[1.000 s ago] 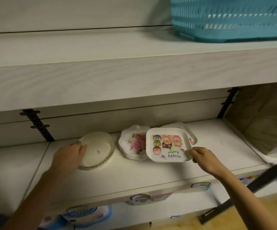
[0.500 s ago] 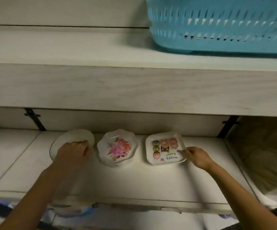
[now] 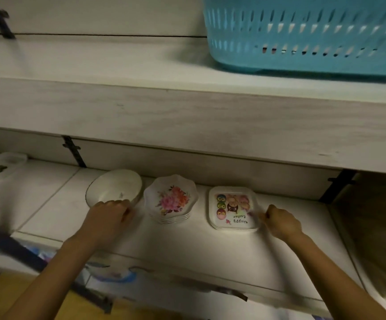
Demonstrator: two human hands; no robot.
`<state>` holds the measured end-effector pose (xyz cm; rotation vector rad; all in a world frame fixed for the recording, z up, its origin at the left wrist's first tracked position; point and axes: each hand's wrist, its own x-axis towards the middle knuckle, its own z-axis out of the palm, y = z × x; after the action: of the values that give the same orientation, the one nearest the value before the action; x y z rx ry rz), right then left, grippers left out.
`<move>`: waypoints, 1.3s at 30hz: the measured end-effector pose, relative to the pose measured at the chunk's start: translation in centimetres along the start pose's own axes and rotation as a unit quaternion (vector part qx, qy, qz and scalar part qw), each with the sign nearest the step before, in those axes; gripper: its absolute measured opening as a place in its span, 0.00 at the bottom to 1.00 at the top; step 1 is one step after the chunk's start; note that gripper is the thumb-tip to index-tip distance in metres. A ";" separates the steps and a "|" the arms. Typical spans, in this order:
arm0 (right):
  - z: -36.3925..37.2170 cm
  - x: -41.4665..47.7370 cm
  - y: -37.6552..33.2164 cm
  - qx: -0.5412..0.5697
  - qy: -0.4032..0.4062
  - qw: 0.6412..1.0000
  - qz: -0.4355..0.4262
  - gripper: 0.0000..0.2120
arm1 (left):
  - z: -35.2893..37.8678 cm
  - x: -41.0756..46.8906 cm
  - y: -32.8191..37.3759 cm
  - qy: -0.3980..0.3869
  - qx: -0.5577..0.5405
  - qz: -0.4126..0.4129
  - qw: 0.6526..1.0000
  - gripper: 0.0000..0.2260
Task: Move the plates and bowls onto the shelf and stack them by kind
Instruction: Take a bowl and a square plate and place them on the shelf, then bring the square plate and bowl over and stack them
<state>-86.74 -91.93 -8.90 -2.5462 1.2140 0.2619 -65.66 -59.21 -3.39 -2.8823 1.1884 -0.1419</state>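
Left hand curled over near rim of white bowl, fingers gripping edge. Right hand at near right corner of square owl-print plates, fingers bent; blur hides whether it pinches rim or only touches. Scalloped floral plates stacked between bowl and square stack, apart from both. All three sit in row on lower shelf. Blue slotted basket on upper shelf. White lidded container far left.
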 end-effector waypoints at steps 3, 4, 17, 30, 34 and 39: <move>-0.6 -1.4 -1.4 -0.035 0.006 0.997 -0.071 0.21 | 0.6 -0.7 -0.3 0.001 -0.016 -0.012 1.000 0.10; -0.9 -1.9 -2.0 -0.047 0.002 0.994 -0.095 0.20 | 0.7 -1.0 -0.4 -0.001 -0.023 -0.015 1.000 0.10; -0.4 -9.1 -17.6 -0.049 0.004 0.919 -0.390 0.12 | -0.5 -9.8 -7.4 0.072 -0.066 -0.135 0.986 0.12; 5.3 -18.5 -37.5 -0.008 -0.012 0.869 -0.494 0.13 | -1.6 -20.9 -24.8 0.089 -0.037 -0.203 0.974 0.09; 8.4 -21.5 -44.1 0.020 0.003 0.862 -0.507 0.13 | -1.6 -23.8 -31.2 0.083 -0.028 -0.207 0.974 0.12; 10.6 -25.5 -51.3 0.031 -0.016 0.858 -0.512 0.15 | -2.1 -26.9 -37.8 0.063 -0.042 -0.220 0.973 0.12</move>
<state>-62.94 -39.25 -1.34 -2.7008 -0.2530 0.0031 -58.24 -13.42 -1.33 -3.2058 0.5571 -0.2904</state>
